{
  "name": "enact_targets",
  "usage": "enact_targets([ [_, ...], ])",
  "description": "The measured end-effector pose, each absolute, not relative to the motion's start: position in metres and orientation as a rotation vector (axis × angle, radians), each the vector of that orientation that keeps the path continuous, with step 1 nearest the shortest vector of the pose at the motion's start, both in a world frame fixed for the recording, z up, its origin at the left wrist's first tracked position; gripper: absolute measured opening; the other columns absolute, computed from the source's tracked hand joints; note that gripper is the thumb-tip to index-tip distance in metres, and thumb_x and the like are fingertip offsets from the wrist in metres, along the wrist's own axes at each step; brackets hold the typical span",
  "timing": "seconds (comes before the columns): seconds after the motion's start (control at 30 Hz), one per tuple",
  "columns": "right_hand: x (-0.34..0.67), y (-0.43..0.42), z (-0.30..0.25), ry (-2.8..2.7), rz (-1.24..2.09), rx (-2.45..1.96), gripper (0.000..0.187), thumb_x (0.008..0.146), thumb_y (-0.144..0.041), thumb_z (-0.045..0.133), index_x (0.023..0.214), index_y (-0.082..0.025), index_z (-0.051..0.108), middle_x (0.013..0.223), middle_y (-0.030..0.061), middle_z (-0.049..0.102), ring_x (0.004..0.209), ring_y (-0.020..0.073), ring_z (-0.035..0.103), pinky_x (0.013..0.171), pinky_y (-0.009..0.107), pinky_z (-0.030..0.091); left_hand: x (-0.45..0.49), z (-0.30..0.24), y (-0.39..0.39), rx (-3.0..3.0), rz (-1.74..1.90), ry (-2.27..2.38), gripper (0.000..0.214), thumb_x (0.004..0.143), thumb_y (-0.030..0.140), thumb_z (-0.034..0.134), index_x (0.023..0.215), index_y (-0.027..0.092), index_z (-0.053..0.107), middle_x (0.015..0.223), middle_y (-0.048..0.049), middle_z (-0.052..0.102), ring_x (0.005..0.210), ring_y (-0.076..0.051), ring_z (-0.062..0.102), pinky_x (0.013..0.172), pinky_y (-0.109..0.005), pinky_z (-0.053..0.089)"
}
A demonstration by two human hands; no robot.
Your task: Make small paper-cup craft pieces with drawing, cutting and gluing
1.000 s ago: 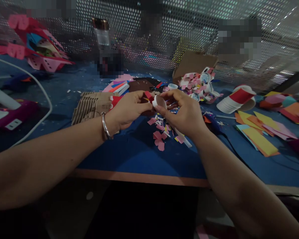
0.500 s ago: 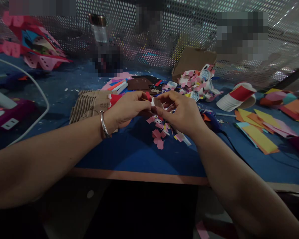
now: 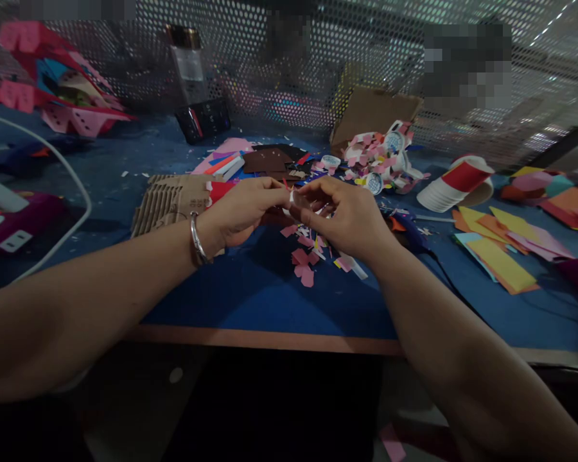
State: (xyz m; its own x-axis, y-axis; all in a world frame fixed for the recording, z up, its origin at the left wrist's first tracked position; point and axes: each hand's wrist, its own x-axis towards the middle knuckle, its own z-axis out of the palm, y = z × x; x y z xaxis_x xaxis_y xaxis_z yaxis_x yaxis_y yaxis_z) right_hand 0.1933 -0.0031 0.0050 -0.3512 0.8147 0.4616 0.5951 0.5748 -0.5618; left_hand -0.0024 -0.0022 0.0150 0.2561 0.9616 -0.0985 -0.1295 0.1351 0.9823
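Above the blue table point(image 3: 270, 301), my left hand point(image 3: 243, 205) and my right hand point(image 3: 349, 208) meet with their fingertips around a small white paper ring point(image 3: 293, 195). Most of the ring is covered by fingers. Thumb and fingers of each hand are closed in a pinch on it. A bit of red shows just behind the left fingertips, too small to make out. Below the hands lie pink paper scraps point(image 3: 304, 264). Under my left wrist is a piece of corrugated cardboard point(image 3: 166, 199), beside a red piece with a white edge point(image 3: 216, 190).
Right of my hands lie a blue glue gun point(image 3: 411, 234), stacked paper cups point(image 3: 443, 190) and coloured paper strips point(image 3: 501, 256). Behind are a scrap pile point(image 3: 380, 157), brown paper point(image 3: 267, 160), a black box point(image 3: 203, 120) and a bottle point(image 3: 187, 64). A purple power strip point(image 3: 24, 221) and white cable point(image 3: 79, 173) lie left.
The hands have drawn slightly closer together, and the fingers now cover more of the white ring and the red bit. The view has shifted a little.
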Motion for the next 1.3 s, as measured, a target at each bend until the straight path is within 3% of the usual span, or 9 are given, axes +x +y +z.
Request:
enact_targets([
  [0.27,0.198,0.001,0.002,-2.063,0.452,-1.134,0.048,0.089,-0.062,0.083,0.111,-0.020,0.080,0.102,0.0082,0.083,0.087,0.0233,0.074,0.078,0.038,0.058,-0.003,0.012,0.001,1.127,1.011,0.955,0.017,0.088,0.006,0.071,0.074,0.014,0.067,0.081,-0.0043,0.072,0.075,-0.014,0.070,0.078,-0.030,0.057],
  [0.47,0.198,0.002,0.001,-2.055,0.406,-1.106,0.045,0.088,-0.062,0.084,0.110,-0.022,0.079,0.105,0.0073,0.083,0.084,0.0222,0.073,0.077,0.039,0.059,-0.003,0.014,-0.003,1.103,1.015,0.947,0.018,0.088,0.008,0.080,0.077,0.014,0.068,0.082,-0.0031,0.072,0.079,-0.016,0.071,0.084,-0.033,0.057],
  [0.67,0.198,0.000,0.004,-1.936,0.378,-1.080,0.056,0.089,-0.076,0.081,0.107,-0.023,0.077,0.103,0.0078,0.082,0.085,0.0216,0.073,0.075,0.037,0.059,-0.007,0.014,0.002,1.080,1.063,0.866,0.017,0.090,0.004,0.075,0.076,0.014,0.071,0.081,-0.0023,0.073,0.078,-0.013,0.067,0.082,-0.030,0.057],
  [0.83,0.206,0.006,0.000,-1.839,0.445,-1.051,0.041,0.095,-0.061,0.080,0.110,-0.023,0.073,0.097,0.0069,0.080,0.089,0.0225,0.076,0.080,0.039,0.061,-0.012,0.014,0.013,0.948,1.130,0.858,0.017,0.090,0.003,0.073,0.076,0.013,0.074,0.081,-0.0033,0.072,0.074,-0.011,0.064,0.074,-0.025,0.056],
  [1.07,0.206,0.009,-0.001,-1.804,0.709,-1.074,0.033,0.091,-0.045,0.081,0.113,-0.024,0.071,0.080,0.0008,0.076,0.064,0.0172,0.067,0.061,0.034,0.053,-0.014,0.012,0.016,0.883,1.152,0.864,0.019,0.092,0.003,0.072,0.075,0.013,0.074,0.077,-0.0008,0.064,0.071,-0.009,0.060,0.073,-0.022,0.057],
  [1.3,0.202,0.001,0.004,-1.855,0.352,-1.062,0.019,0.093,-0.038,0.079,0.105,-0.025,0.074,0.089,0.0020,0.075,0.074,0.0183,0.067,0.071,0.036,0.056,-0.015,0.008,0.020,0.941,1.114,0.875,0.021,0.093,0.011,0.078,0.074,0.019,0.072,0.076,-0.0009,0.066,0.073,-0.011,0.061,0.083,-0.026,0.058],
])
